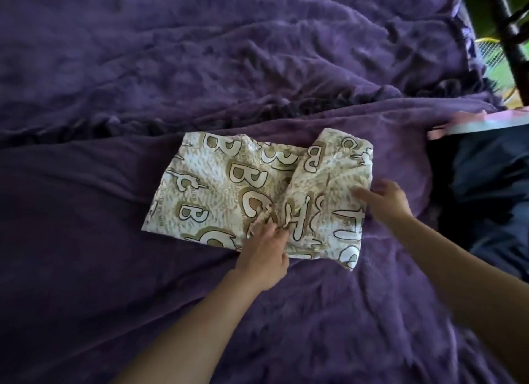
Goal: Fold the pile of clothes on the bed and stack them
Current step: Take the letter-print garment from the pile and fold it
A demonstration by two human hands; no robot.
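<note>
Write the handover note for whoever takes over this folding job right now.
Left hand: pinches the cream letter-print garment at its near edge, by the fold line.
Right hand: fingers straight, pressing on the folded-over right part.
The garment lies on the purple fluffy blanket.
Done: the right side is folded over the middle.
Left: the left side lies unfolded, so finish the fold, then stack it.
Dark navy clothing lies at the right edge. I cannot tell whether it is folded.
</note>
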